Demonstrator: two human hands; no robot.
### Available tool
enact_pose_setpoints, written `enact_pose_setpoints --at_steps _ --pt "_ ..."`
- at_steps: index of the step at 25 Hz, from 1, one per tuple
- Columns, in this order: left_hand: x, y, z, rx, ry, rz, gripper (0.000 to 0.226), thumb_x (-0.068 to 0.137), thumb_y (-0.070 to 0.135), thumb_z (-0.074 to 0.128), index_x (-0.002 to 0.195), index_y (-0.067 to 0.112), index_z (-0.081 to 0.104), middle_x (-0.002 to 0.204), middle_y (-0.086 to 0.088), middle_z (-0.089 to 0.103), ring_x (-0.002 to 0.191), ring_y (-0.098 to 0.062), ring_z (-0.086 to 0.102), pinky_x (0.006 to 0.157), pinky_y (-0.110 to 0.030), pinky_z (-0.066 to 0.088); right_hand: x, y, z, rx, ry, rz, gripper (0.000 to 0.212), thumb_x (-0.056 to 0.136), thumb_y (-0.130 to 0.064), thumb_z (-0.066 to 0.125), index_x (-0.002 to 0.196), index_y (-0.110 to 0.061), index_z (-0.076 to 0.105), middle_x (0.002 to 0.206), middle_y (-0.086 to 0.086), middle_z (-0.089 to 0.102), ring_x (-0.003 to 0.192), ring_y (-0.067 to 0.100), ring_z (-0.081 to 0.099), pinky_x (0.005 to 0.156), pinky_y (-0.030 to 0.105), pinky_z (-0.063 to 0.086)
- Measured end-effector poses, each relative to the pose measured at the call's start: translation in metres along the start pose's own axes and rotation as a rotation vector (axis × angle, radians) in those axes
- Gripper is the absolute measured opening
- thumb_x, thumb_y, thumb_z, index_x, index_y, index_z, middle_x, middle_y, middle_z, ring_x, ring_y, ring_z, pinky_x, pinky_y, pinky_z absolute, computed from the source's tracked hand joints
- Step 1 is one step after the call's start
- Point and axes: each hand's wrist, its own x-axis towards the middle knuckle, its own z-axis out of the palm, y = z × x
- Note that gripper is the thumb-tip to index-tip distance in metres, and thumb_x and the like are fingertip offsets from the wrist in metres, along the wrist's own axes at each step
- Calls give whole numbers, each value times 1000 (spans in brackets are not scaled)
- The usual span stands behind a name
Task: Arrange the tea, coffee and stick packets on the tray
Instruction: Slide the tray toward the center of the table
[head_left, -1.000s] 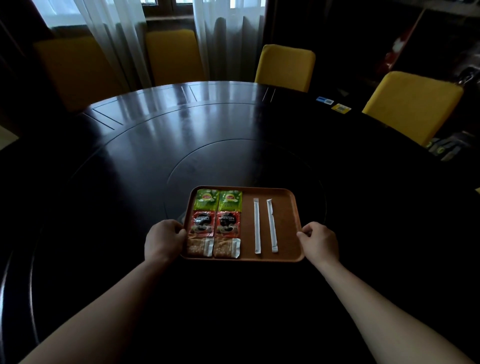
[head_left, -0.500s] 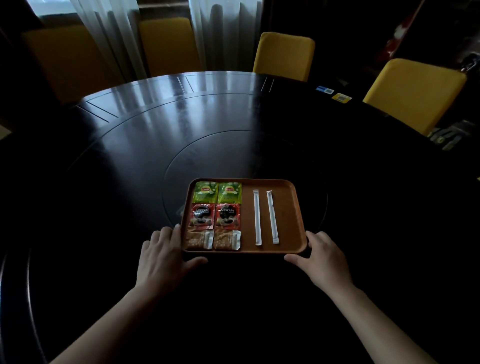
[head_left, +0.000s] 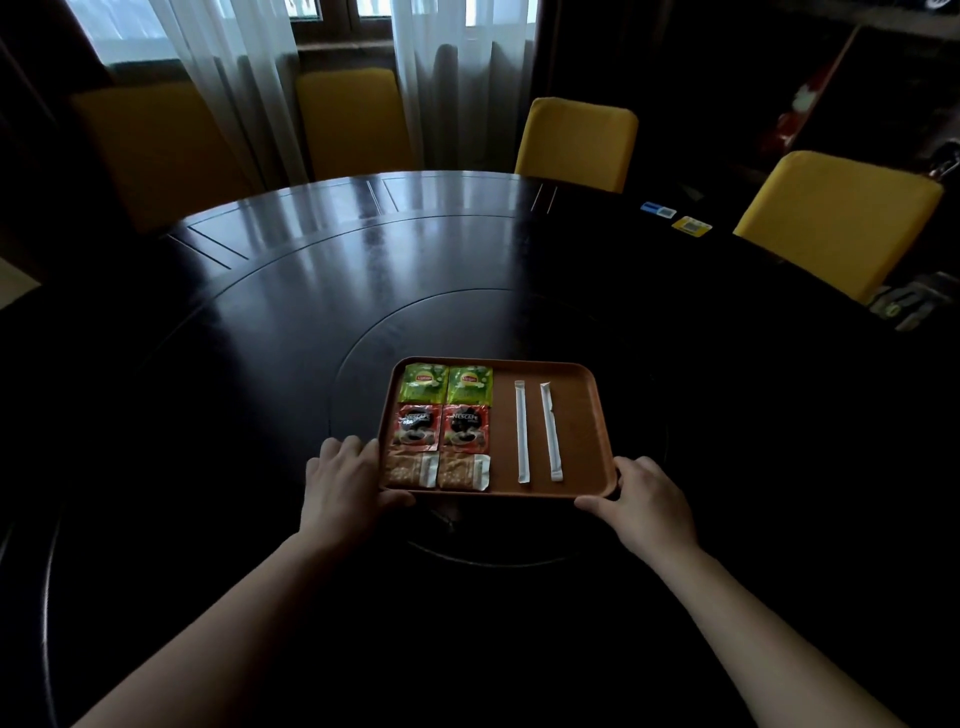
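Observation:
An orange-brown tray lies on the dark round table in front of me. On its left half sit two green tea packets at the far end, two red coffee packets in the middle and two brown packets nearest me. Two white stick packets lie side by side on the right half, lengthwise. My left hand rests flat around the tray's near left corner, fingers apart. At the near right corner my right hand does the same, thumb along the near rim.
The table is glossy, with a round inner ring under the tray. Yellow chairs stand around its far side. A blue card and a yellow card lie at the far right. Curtains hang behind.
Both hands have let go of the tray's sides, slid back to its near corners and spread their fingers. The packets have kept their places.

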Motion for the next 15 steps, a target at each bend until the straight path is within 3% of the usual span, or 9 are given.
enact_pose_setpoints --at_steps 7,15 --pt "40 0 -1 50 -4 12 65 68 67 70 115 23 58 106 -1 58 103 -25 47 77 -38 34 46 -6 7 -40 -1 18 50 63 -60 78 93 -23 62 87 -3 49 83 20 59 65 29 44" --pt "66 0 -1 4 -33 -4 64 73 59 73 120 18 56 110 -4 57 107 -26 50 79 -39 43 72 -14 8 -135 -2 6 56 69 -62 73 103 -19 60 102 4 60 90 22 62 69 30 49"
